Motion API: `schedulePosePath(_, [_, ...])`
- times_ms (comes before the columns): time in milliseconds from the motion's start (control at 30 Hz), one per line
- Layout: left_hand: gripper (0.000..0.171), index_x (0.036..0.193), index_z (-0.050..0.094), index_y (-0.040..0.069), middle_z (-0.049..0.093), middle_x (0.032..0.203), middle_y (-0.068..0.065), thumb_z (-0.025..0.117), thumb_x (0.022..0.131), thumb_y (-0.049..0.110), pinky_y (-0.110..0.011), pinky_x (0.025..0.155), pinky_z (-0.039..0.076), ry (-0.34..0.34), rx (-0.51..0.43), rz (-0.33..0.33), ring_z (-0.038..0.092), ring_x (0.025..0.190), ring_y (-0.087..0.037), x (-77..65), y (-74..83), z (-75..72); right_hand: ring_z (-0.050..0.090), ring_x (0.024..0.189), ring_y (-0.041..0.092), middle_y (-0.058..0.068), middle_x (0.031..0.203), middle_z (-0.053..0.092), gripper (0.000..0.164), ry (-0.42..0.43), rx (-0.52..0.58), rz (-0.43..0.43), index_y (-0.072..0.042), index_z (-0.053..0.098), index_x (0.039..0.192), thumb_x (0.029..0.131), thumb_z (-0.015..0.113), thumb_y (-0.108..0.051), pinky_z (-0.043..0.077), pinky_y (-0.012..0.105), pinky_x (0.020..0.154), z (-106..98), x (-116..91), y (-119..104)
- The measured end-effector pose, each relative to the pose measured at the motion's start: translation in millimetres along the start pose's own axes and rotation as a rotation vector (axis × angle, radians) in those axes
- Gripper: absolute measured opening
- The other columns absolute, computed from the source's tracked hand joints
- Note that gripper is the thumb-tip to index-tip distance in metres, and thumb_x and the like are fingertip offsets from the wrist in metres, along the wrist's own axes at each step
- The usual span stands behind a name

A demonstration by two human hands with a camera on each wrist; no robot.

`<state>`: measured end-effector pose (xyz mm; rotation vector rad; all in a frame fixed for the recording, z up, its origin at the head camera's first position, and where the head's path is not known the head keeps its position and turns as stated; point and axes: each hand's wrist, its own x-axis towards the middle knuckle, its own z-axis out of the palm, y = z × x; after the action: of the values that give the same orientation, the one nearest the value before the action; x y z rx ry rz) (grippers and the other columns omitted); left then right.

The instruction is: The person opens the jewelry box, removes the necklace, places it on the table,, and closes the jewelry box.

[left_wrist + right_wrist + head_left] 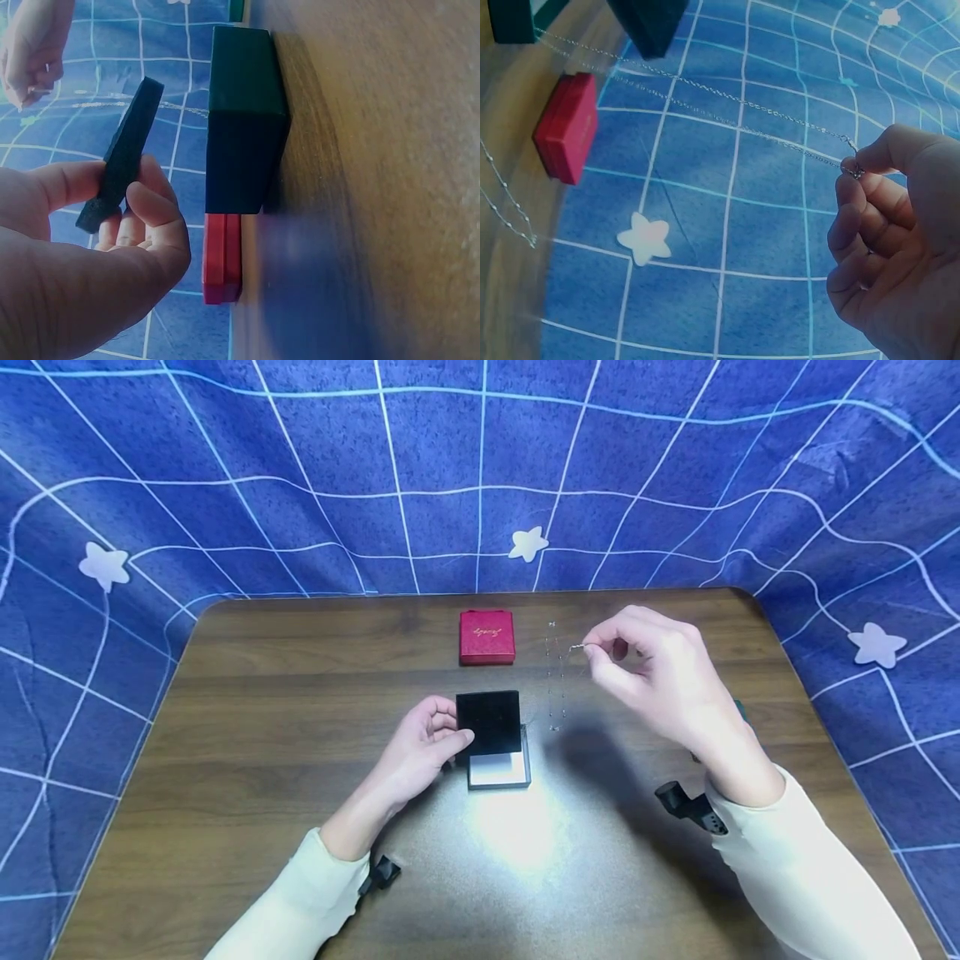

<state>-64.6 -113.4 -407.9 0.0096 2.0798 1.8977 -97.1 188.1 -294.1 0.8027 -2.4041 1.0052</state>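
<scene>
My left hand (pixel 423 750) holds a thin, dark square foam pad (pixel 124 157) between thumb and fingers. The pad is tilted above an open dark green jewelry box (pixel 247 120) with a pale inside bottom. My right hand (pixel 660 672) is raised to the right of the box. Its thumb and forefinger pinch the clasp end of a fine silver chain necklace (pixel 735 101). Two strands of this necklace stretch from the fingertips down to the box, where the far end is hidden. Another beaded silver chain (pixel 550 685) lies in a long loop on the table.
A closed red jewelry box (pixel 487 637) sits behind the open box on the wooden table (pixel 300 693). Part of a green object (pixel 739 708) shows beyond my right wrist. A blue gridded cloth with white stars (pixel 315 527) hangs around the table.
</scene>
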Motion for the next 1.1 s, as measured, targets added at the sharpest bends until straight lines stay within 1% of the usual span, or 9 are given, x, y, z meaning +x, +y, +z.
schedulePosePath(267, [0.027,0.118,0.053,0.001,0.063,0.101,-0.011,0.070,0.096,-0.002,-0.031,0.066,0.053,-0.005,0.007,-0.018,0.061,0.079,-0.033,0.9,-2.5,-0.1,0.057,0.080,0.008,-0.009,0.083,0.064,0.012,0.028,-0.027,0.000,-0.015,0.076,0.089,0.091,0.069,-0.005,0.039,0.021,0.067,-10.2,-0.3,-1.1])
schedulePosePath(533, [0.028,0.118,0.053,0.000,0.063,0.101,-0.011,0.070,0.097,-0.001,-0.032,0.067,0.053,-0.010,0.018,-0.021,0.062,0.080,-0.034,1.3,-4.6,-0.4,0.054,0.078,0.008,-0.009,0.082,0.063,0.011,0.054,-0.068,0.004,-0.015,0.076,0.088,0.091,0.069,-0.007,0.036,0.023,0.065,-19.9,-2.4,2.3])
schedulePosePath(667, [0.028,0.118,0.053,0.000,0.064,0.100,-0.011,0.070,0.097,-0.001,-0.032,0.068,0.054,-0.014,0.020,-0.019,0.061,0.079,-0.036,1.8,-6.0,-0.3,0.054,0.078,0.009,-0.007,0.081,0.063,0.010,0.067,-0.098,0.002,-0.014,0.076,0.088,0.090,0.069,-0.007,0.034,0.021,0.063,-24.6,-4.8,7.5])
schedulePosePath(867, [0.028,0.118,0.053,-0.001,0.063,0.100,-0.011,0.070,0.097,-0.001,-0.033,0.068,0.054,-0.018,0.017,-0.015,0.061,0.078,-0.035,1.8,-6.2,-0.6,0.055,0.078,0.010,-0.004,0.080,0.065,0.009,0.086,-0.141,0.005,-0.011,0.077,0.087,0.090,0.069,-0.007,0.035,0.021,0.067,-31.3,-7.0,19.6])
schedulePosePath(1100, [0.028,0.118,0.053,0.000,0.062,0.100,-0.010,0.070,0.096,-0.002,-0.032,0.069,0.054,-0.014,0.014,-0.017,0.061,0.078,-0.035,1.7,-7.0,-1.2,0.054,0.075,0.009,-0.004,0.078,0.065,0.009,0.079,-0.169,0.018,-0.011,0.078,0.088,0.090,0.069,-0.008,0.035,0.019,0.066,-36.0,-6.2,30.8])
